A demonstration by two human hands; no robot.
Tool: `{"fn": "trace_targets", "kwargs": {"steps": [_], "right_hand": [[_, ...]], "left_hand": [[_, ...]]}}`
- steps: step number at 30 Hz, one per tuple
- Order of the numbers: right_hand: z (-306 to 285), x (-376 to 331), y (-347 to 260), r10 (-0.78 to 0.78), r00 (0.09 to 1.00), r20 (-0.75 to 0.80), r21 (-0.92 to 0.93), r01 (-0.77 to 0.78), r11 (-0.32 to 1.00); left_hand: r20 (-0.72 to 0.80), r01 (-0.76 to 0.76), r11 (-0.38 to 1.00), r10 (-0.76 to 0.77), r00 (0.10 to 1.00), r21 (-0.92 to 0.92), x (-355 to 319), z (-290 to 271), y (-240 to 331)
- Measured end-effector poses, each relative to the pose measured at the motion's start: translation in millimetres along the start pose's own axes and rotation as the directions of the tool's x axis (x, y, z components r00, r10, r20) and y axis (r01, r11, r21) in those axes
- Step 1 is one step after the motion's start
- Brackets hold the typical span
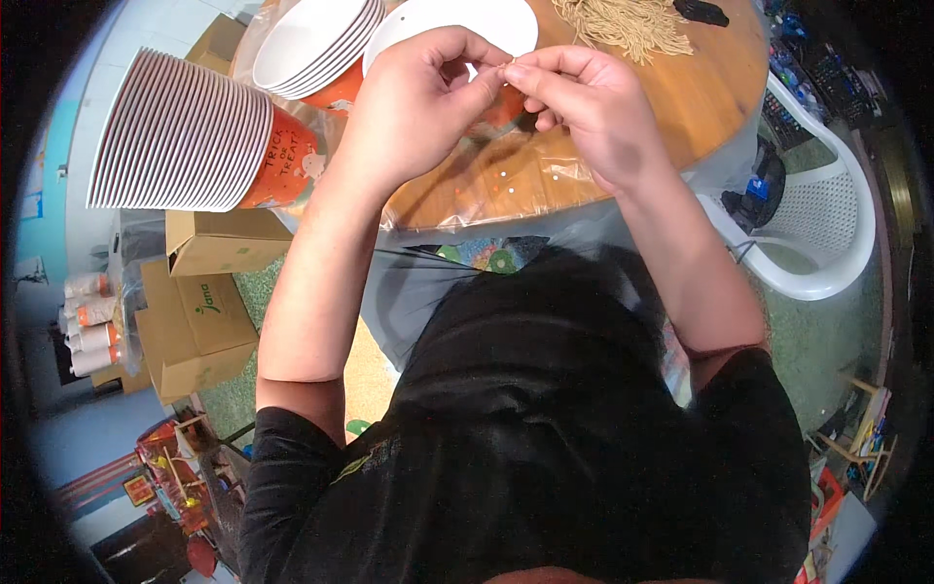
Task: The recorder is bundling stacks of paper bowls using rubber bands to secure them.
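Fingers (545, 88) pinch together above wrinkled clear plastic (457, 216), near stringy tan cords (628, 27).

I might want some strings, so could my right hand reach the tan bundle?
Probably yes: the tan bundle lies on the table just beyond your right hand, with nothing visible between, though its fingers are pinched close beside your left hand.

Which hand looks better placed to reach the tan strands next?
Probably the right hand: it is nearer the tan strands, while the left hand sits farther off, by the white stack. Both hands' fingertips meet, so it may need freeing first.
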State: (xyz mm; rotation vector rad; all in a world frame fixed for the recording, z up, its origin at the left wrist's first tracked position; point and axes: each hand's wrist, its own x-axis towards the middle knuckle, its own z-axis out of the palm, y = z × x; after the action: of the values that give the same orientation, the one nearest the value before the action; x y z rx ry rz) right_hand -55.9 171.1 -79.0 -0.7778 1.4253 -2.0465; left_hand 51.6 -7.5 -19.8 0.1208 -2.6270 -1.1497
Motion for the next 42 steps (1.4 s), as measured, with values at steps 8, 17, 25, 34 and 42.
{"fn": "trace_targets", "kwargs": {"steps": [8, 17, 25, 34, 42], "right_hand": [[-0.1, 2.4, 4.4, 0.006, 1.000, -0.020, 0.064, -0.005, 0.998], [-2.6, 0.4, 0.3, -0.194, 0.981, 0.016, -0.243, 0.192, 0.951], [3.7, -3.0, -15.3, -0.495, 0.860, 0.124, -0.699, 0.430, 0.572], [3.2, 1.7, -2.6, -0.589, 0.803, 0.091, -0.705, 0.470, 0.531], [4.1, 1.4, 14.7, -0.660, 0.750, 0.047, -0.689, 0.503, 0.522]], "left_hand": [[0.053, 0.003, 0.999, -0.006, 0.999, 0.052, 2.8, -6.6, 4.7], [0.067, 0.093, 0.960, -0.078, 0.995, -0.265, 7.1, -7.3, 2.0], [0.115, 0.231, 0.886, -0.202, 0.973, -0.403, 10.4, -8.5, 9.4], [0.096, 0.230, 0.878, -0.209, 0.973, -0.419, 9.9, -10.5, 9.0], [0.162, 0.291, 0.888, -0.249, 0.955, -0.356, 12.4, -16.0, 21.1]]}}
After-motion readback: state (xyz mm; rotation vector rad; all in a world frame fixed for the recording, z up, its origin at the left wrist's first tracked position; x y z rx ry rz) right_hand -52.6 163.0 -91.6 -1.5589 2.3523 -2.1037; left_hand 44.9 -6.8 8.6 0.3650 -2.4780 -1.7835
